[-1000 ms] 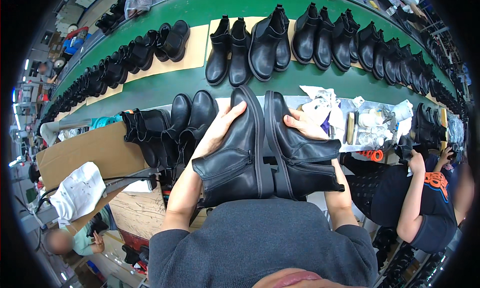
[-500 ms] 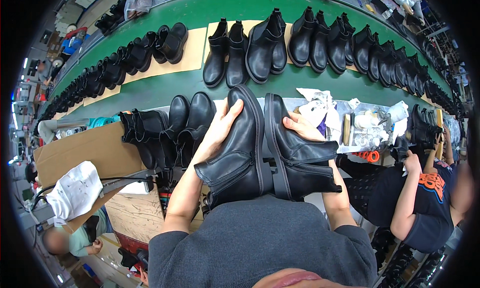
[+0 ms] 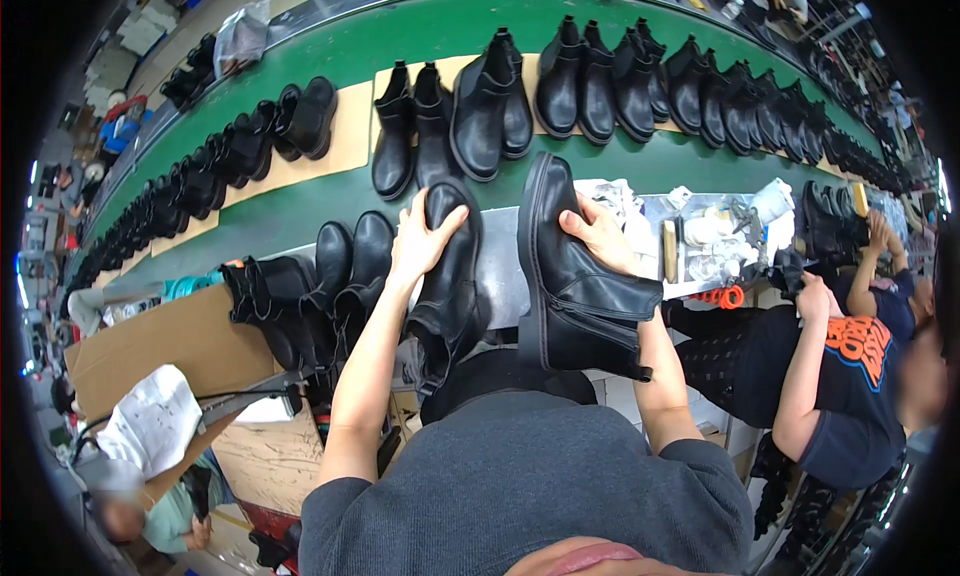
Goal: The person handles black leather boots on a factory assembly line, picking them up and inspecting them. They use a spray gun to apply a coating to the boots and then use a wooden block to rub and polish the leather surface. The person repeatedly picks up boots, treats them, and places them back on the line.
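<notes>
My left hand (image 3: 424,238) grips a black ankle boot (image 3: 455,301) by its forefoot, thumb across the vamp. That boot points away from me, its upper facing up and its shaft toward my body. In my right hand (image 3: 600,231) a second black ankle boot (image 3: 580,291) is held by the upper, turned on its side. Its sole edge faces left and its side zipper shows; part of the hand is hidden behind the boot. The two boots are apart. Left of my left forearm, several black boots (image 3: 345,261) stand close together.
Rows of black boots (image 3: 490,106) stand on tan sheets across a green conveyor (image 3: 370,24). Cloths, bottles and a brush (image 3: 670,251) lie on the bench at right. A cardboard sheet (image 3: 165,346) and white cloth (image 3: 150,421) are at left. A co-worker (image 3: 800,386) works close on the right.
The boots have moved apart. The left one has turned from its side to upper-up and shifted left and lower. The right one stays on its side in my right hand.
</notes>
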A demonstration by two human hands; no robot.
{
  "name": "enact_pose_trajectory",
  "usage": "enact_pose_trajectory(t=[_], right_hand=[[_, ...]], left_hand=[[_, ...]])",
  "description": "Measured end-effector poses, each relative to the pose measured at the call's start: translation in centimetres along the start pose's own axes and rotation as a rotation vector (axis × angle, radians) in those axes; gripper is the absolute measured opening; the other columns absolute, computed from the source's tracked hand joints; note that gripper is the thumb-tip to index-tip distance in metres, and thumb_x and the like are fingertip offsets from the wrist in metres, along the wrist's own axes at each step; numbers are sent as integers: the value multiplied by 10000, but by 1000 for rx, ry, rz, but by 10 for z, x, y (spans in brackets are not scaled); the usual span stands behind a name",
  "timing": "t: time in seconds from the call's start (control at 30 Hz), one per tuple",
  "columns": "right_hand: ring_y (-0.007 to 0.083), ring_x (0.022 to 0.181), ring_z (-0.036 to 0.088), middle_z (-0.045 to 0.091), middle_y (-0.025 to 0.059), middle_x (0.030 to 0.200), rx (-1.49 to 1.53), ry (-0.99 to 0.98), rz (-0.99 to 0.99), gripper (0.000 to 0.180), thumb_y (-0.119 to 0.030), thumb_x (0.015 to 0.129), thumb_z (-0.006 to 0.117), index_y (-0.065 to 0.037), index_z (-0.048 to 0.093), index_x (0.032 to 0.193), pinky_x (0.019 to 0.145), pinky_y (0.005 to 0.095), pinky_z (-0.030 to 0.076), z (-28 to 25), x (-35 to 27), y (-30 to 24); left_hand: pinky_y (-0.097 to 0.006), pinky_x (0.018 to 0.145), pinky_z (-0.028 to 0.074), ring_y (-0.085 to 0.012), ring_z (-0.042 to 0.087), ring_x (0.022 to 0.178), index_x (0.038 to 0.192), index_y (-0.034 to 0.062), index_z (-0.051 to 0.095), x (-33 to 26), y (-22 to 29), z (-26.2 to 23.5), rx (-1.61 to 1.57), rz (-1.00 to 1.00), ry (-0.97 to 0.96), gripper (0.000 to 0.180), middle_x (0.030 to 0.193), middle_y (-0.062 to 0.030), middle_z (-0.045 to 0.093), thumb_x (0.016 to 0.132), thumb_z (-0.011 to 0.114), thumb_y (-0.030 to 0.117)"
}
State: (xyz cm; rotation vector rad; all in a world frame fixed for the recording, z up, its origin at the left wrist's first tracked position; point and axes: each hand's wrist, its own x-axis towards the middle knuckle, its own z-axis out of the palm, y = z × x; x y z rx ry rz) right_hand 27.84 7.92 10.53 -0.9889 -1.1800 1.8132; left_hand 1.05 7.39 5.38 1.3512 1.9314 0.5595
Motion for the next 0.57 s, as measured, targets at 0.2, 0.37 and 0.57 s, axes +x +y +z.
enact_pose_trajectory(t=[0.2,0.37,0.57], right_hand=[[122,1048,501,568,42,1148,-83,243,-163,525,-259,879,638,7,474,1301,913,278,408,-20,-14,0],[112,970,520,585,44,1081,177,408,-316,529,-313,903,629,17,469,1285,853,260,427,-36,-29,-11],[205,1147,533,512,129,1283,80,695,-381,491,-242,958,507,20,393,1356,975,283,435,-113,-82,-10]], left_hand=[[-415,1034,353,-410,414,1249,1406,-51,282,13,-12,30,108,133,-92,933,1317,-331,384,778,649,534],[-356,1052,329,-289,477,1210,1359,-48,387,-47,93,37,-263,389,-766,967,1292,-203,506,607,858,336],[-337,1049,328,-235,493,1190,1305,-63,461,-65,122,77,-479,194,-882,890,1242,-158,561,580,882,235]])
